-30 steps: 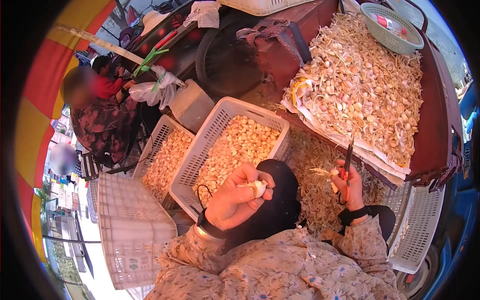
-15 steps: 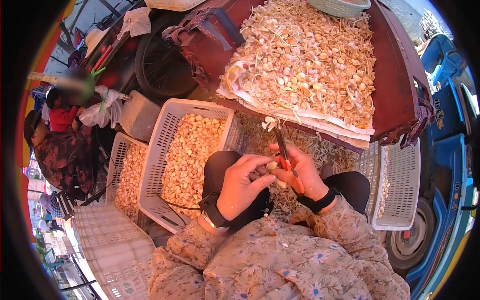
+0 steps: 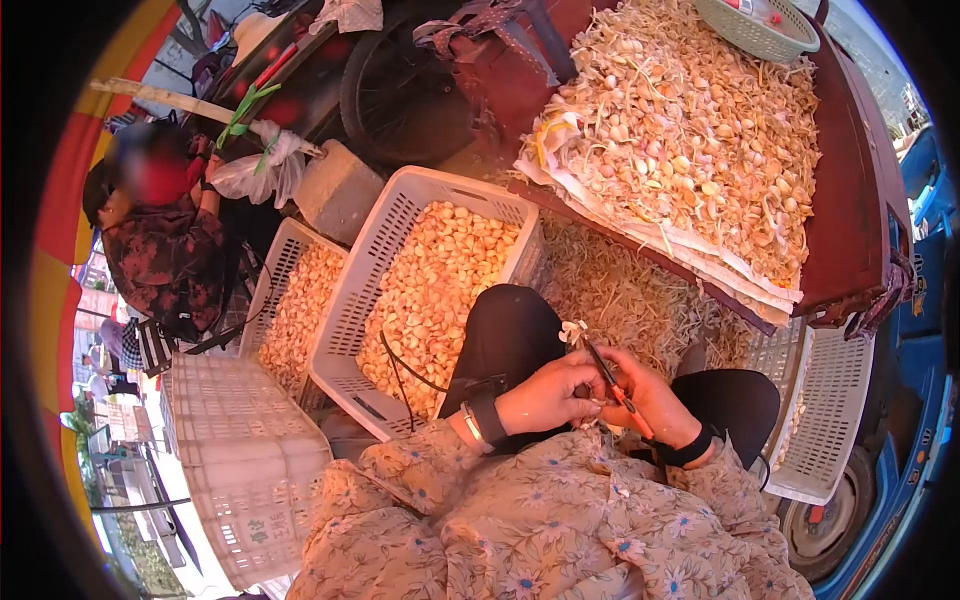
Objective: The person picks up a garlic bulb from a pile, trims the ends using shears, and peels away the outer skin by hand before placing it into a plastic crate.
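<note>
My left hand (image 3: 545,397) is closed in a pinch, its fingertips meeting my other hand above my lap. What it pinches is mostly hidden; half a second ago a garlic clove showed there. My right hand (image 3: 655,405) is wrapped round red-handled scissors (image 3: 612,380), whose dark end points up and away from me. Whitish scraps (image 3: 574,332) cling at the scissors' tip. Just left of my knee stands a white plastic crate (image 3: 345,290) full of peeled-looking garlic cloves (image 3: 440,285).
A heap of unpeeled garlic cloves (image 3: 690,150) covers a red surface (image 3: 855,190) ahead, with a green basket (image 3: 765,35) on it. Another filled crate (image 3: 268,275) stands farther left, a white crate (image 3: 830,410) at right. Husks (image 3: 620,290) litter the ground. A person (image 3: 165,255) sits at left.
The view has shifted, so the surroundings sit farther right. Both hands are lower and closer to my lap, and the scissors lean more to the left. The clove between the fingers is now mostly covered.
</note>
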